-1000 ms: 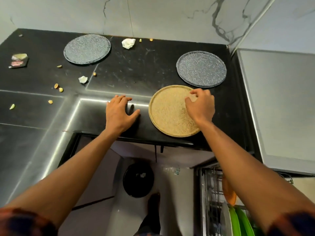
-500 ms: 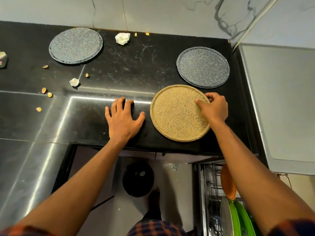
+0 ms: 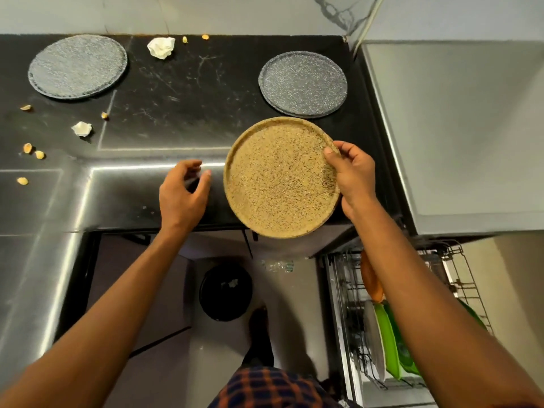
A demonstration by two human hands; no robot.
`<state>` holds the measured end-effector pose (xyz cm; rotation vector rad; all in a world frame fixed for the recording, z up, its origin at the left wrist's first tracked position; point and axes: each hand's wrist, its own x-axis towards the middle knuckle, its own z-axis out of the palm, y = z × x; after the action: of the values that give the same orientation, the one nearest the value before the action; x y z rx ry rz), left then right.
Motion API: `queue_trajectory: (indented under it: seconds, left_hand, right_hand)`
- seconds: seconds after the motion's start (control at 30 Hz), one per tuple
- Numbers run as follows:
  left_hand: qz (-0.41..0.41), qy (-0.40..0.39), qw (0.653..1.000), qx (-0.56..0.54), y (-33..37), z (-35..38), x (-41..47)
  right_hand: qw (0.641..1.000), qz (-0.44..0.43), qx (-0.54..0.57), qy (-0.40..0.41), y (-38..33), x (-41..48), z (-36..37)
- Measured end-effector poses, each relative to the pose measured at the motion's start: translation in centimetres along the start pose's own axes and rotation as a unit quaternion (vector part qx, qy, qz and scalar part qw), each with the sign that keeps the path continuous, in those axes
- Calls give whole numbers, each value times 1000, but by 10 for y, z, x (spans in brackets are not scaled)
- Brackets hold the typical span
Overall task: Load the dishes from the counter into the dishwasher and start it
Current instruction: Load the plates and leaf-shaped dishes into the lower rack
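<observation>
The tan plate (image 3: pixel 279 178) is pinched at its right rim by the right hand (image 3: pixel 351 175) and held over the front edge of the worktop (image 3: pixel 182 92). The dishwasher rack (image 3: pixel 350 290) lies below and rightward, nearer that hand; the left hand (image 3: pixel 182 195) is loosely curled, empty.

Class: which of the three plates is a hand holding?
The tan plate, gripped at its rim by the right hand; the left grey plate and right grey plate lie on the counter.
</observation>
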<state>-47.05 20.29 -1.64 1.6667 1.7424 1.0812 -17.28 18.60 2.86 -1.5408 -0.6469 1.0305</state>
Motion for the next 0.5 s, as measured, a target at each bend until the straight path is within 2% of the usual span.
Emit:
queue_trajectory:
  seconds: [0.1, 0.2, 0.3, 0.43, 0.5]
  left_hand:
    - [-2, -33, 996, -80, 26, 12, -57]
    - [-30, -59, 994, -87, 38, 39, -119]
    - [-107, -93, 985, -103, 44, 66, -171]
    - [-263, -161, 938, -160, 51, 111, -236]
    - [-305, -181, 922, -153, 58, 137, -269]
  right_hand:
    - [999, -22, 6, -30, 6, -38, -30]
    - [999, -16, -12, -47, 23, -70, -72]
    - [999, 9, -24, -39, 51, -91, -117]
    - [997, 68, -32, 12, 97, -116, -190]
    - [993, 108, -30, 39, 125, -130, -232]
